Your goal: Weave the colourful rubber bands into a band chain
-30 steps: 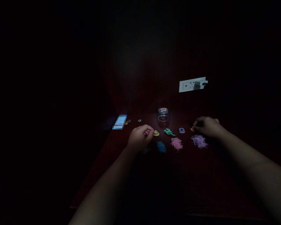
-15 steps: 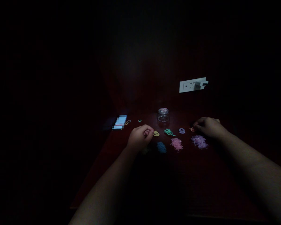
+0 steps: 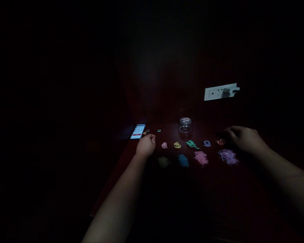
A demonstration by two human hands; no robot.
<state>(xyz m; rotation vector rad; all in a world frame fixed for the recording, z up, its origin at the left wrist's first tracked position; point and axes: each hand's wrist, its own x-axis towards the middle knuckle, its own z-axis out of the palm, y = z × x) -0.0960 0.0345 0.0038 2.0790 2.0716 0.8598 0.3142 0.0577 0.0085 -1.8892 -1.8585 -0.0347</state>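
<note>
My left hand (image 3: 146, 145) is closed, fingers curled in, near the phone and to the left of a small pink bundle of bands (image 3: 164, 145); whatever it may hold is hidden. My right hand (image 3: 246, 139) is just right of the orange bands (image 3: 220, 142), apart from them, its thumb and forefinger slightly parted with nothing visible between. Between the hands, a row continues with yellow bands (image 3: 177, 145), a green tangle of bands (image 3: 192, 144) and purple bands (image 3: 207, 143). In front lie piles of small bands: dark olive (image 3: 163, 161), blue (image 3: 183, 160), pink (image 3: 201, 158) and light purple (image 3: 228, 157).
A clear lidded jar (image 3: 185, 126) stands behind the row. A lit phone (image 3: 138, 131) lies at the left, beside several small loose rings, one of them green (image 3: 159, 130). A wall socket (image 3: 221, 92) holds a plug. The dark red table (image 3: 111, 189) is dimly lit.
My left hand has moved left, away from the yellow bands, uncovering the pink bundle and olive pile. My right hand has let go of the orange bands and drawn right. The view has shifted.
</note>
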